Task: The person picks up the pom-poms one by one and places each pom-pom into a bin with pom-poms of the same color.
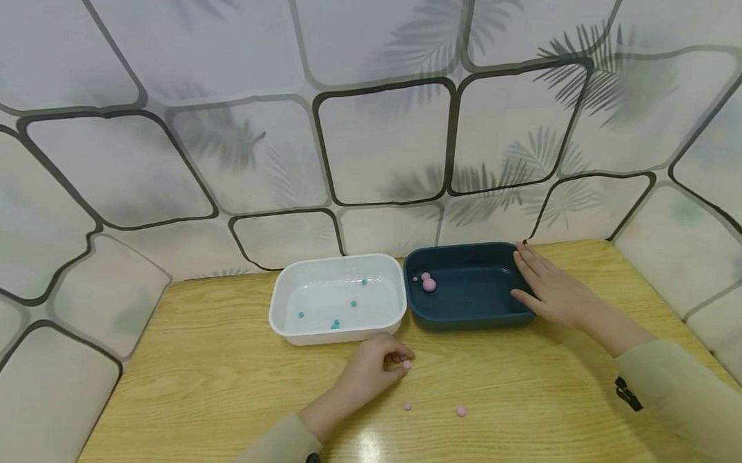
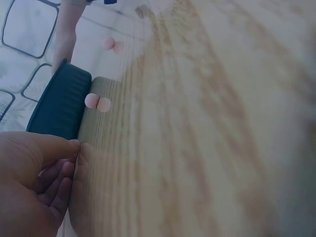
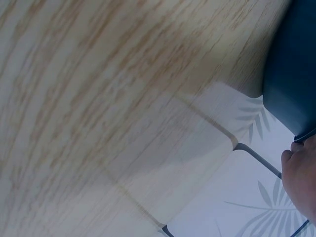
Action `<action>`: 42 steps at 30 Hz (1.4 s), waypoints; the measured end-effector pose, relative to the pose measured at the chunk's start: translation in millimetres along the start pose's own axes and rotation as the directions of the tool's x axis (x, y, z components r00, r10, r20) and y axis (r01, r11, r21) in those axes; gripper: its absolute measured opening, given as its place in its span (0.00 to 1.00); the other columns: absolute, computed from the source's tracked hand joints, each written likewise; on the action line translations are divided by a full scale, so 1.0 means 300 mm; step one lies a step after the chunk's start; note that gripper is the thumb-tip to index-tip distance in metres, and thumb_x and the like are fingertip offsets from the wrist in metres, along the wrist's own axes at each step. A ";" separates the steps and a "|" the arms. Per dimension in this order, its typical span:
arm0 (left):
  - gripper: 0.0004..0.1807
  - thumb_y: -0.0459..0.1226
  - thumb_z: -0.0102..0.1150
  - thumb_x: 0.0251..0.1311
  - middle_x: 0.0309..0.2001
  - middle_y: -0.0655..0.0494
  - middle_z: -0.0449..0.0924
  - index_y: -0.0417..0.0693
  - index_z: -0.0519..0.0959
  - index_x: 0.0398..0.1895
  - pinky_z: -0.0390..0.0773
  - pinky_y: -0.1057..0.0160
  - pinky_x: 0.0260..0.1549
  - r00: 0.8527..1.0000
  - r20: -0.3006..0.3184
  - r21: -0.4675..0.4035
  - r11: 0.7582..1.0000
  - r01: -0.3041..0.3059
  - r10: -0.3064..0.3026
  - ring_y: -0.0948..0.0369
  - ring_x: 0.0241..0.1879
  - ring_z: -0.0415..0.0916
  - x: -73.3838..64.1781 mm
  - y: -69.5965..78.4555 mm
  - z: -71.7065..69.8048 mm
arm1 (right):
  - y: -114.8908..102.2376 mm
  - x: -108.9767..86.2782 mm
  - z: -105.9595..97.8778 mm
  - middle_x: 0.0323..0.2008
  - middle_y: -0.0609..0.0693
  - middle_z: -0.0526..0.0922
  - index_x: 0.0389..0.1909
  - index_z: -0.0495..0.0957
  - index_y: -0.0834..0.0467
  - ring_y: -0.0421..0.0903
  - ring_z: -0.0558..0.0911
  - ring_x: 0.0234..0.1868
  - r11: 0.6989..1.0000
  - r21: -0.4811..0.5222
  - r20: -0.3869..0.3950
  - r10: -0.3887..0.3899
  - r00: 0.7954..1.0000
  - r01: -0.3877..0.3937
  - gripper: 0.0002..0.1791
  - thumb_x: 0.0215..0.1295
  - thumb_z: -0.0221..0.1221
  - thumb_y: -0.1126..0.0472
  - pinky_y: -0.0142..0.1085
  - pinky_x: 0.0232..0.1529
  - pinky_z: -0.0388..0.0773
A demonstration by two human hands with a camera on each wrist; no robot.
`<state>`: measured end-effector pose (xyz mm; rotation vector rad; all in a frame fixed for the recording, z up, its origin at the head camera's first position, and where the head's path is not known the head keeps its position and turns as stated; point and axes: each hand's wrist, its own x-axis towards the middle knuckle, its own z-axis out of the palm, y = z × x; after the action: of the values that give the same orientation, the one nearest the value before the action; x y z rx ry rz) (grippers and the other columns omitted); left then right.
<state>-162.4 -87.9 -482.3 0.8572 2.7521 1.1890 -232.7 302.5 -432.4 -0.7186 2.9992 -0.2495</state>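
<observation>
My left hand (image 1: pixel 369 371) is low over the wooden table, just in front of the white tray. Its thumb and forefinger pinch a small pink ball (image 1: pixel 406 364), which the fingers hide in the left wrist view. Two more pink balls lie loose nearby, a smaller one (image 1: pixel 407 407) and a larger one (image 1: pixel 461 410). My right hand (image 1: pixel 554 291) rests on the right rim of the dark blue tray (image 1: pixel 474 321), fingers straight along the edge and thumb reaching inward. Three pink balls (image 1: pixel 429 285) of differing sizes sit in that tray's left end.
To the left of the blue tray, close beside it, stands the white tray (image 1: pixel 339 335), holding several small teal balls (image 1: pixel 353 304). Behind both trays rises a patterned cloth wall (image 1: pixel 386 148). The table (image 1: pixel 216 376) reflects light near its front.
</observation>
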 end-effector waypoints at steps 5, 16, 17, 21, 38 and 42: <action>0.05 0.29 0.73 0.63 0.36 0.54 0.87 0.44 0.91 0.40 0.82 0.71 0.39 1.000 -0.010 0.011 1.000 -0.001 0.001 0.64 0.37 0.80 0.002 0.003 0.002 | 0.001 0.000 0.000 0.84 0.73 0.42 0.82 0.45 0.74 0.72 0.46 0.85 1.000 -0.001 -0.001 0.000 1.000 0.000 0.48 0.83 0.51 0.43 0.67 0.81 0.53; 0.02 0.31 0.72 0.65 0.36 0.54 0.88 0.42 0.90 0.39 0.82 0.71 0.38 1.000 -0.021 -0.032 0.999 0.007 -0.008 0.63 0.36 0.82 -0.002 0.003 0.001 | 0.002 0.001 0.005 0.84 0.73 0.42 0.82 0.45 0.74 0.71 0.46 0.85 1.000 -0.015 0.005 0.004 1.000 -0.004 0.48 0.83 0.51 0.43 0.67 0.81 0.53; 0.02 0.31 0.71 0.65 0.36 0.54 0.88 0.42 0.91 0.39 0.82 0.71 0.38 1.000 -0.020 -0.039 0.999 0.012 -0.012 0.63 0.36 0.82 -0.001 0.002 0.002 | 0.002 0.001 0.005 0.84 0.73 0.42 0.82 0.45 0.74 0.71 0.46 0.85 1.000 -0.016 0.003 0.004 1.000 -0.004 0.48 0.83 0.51 0.43 0.67 0.81 0.53; 0.02 0.32 0.71 0.66 0.35 0.53 0.89 0.43 0.91 0.38 0.82 0.71 0.37 1.000 -0.017 -0.055 0.998 0.014 -0.015 0.64 0.35 0.81 0.000 0.001 0.002 | 0.000 0.000 0.004 0.84 0.73 0.42 0.82 0.46 0.74 0.71 0.46 0.85 1.000 -0.015 -0.001 0.003 1.000 -0.003 0.47 0.83 0.51 0.43 0.67 0.81 0.53; 0.06 0.33 0.68 0.70 0.40 0.50 0.91 0.39 0.90 0.44 0.88 0.67 0.44 0.999 0.021 -0.167 0.986 -0.022 0.026 0.63 0.39 0.85 0.021 0.115 -0.024 | 0.002 -0.005 0.006 0.84 0.73 0.42 0.83 0.45 0.74 0.72 0.47 0.84 1.000 -0.002 -0.003 0.003 1.000 -0.003 0.48 0.83 0.52 0.43 0.67 0.80 0.54; 0.07 0.34 0.68 0.70 0.41 0.51 0.90 0.40 0.90 0.45 0.87 0.68 0.46 0.999 0.020 -0.174 0.984 -0.024 0.028 0.64 0.40 0.84 0.033 0.145 -0.033 | 0.001 -0.003 0.006 0.84 0.73 0.42 0.83 0.45 0.74 0.72 0.47 0.84 1.000 -0.006 -0.002 0.001 1.000 -0.001 0.48 0.83 0.52 0.43 0.68 0.80 0.53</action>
<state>-152.5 -65.4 -443.9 0.8839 2.5795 1.3901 -231.7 303.0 -434.3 -0.7178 3.0036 -0.2421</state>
